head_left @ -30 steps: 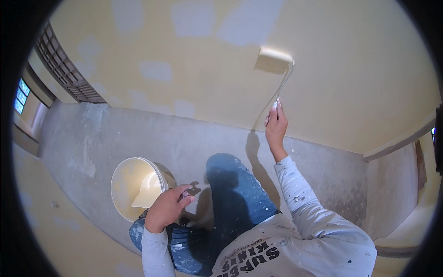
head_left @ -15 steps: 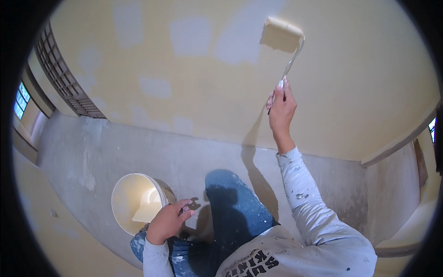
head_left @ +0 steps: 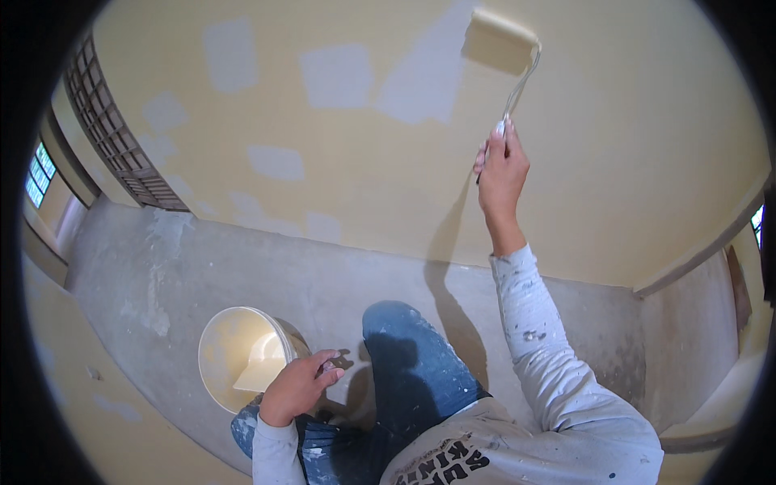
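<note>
My right hand (head_left: pixel 503 166) grips the handle of a paint roller (head_left: pixel 499 36), whose sleeve is against the yellow wall (head_left: pixel 614 145) high up, beside pale unpainted patches. My left hand (head_left: pixel 301 384) is low, just right of a white bucket (head_left: pixel 212 356) holding cream paint; its thumb and forefinger are apart and nothing clear is between them. My bent legs in paint-spattered blue jeans (head_left: pixel 404 347) are below, with the bucket at their left.
A grey concrete floor (head_left: pixel 145 275) runs along the wall's foot. A brown grid-like grille (head_left: pixel 113 121) stands upper left, with a window (head_left: pixel 39 174) at the far left edge. Another yellow wall (head_left: pixel 97 347) lines the lower left. The floor turns past a wall corner on the right.
My right hand and the roller have moved up the wall and slightly right. My left hand stays beside the bucket; both appear lower in the picture along with the floor.
</note>
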`<action>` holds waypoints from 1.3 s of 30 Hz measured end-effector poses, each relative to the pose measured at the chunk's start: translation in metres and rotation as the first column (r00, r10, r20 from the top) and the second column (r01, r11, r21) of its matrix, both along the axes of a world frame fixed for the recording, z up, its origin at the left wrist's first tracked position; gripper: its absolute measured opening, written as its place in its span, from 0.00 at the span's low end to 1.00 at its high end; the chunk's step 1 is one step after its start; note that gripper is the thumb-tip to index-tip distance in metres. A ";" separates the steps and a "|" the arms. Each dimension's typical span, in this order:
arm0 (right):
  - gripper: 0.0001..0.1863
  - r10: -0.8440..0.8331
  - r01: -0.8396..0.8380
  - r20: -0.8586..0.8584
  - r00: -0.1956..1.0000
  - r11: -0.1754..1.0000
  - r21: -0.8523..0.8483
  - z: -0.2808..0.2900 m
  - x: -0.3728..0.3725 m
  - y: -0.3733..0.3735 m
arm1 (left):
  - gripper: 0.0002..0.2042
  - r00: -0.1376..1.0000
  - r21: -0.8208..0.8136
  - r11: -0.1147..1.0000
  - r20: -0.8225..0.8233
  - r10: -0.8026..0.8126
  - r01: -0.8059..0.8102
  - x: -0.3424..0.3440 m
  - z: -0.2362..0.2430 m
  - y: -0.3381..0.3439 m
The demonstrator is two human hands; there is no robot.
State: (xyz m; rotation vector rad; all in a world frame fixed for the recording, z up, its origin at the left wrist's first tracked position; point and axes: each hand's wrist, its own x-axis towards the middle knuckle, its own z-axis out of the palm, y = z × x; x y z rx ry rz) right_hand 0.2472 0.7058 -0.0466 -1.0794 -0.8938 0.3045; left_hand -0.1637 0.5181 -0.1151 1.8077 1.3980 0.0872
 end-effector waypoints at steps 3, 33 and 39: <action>0.24 -0.008 0.007 0.042 0.999 1.000 0.018 0.006 0.000 0.005 | 0.25 1.000 0.003 1.000 0.023 -0.014 0.014 -0.001 -0.005 0.002; 0.25 0.027 -0.026 -0.117 0.993 1.000 0.011 -0.040 0.020 -0.019 | 0.26 0.999 -0.095 0.995 -0.018 0.028 -0.029 0.007 -0.001 0.006; 0.26 0.031 -0.032 -0.208 0.978 0.999 0.001 -0.030 0.032 -0.019 | 0.26 1.000 -0.061 0.998 0.021 0.023 -0.022 0.003 -0.012 0.005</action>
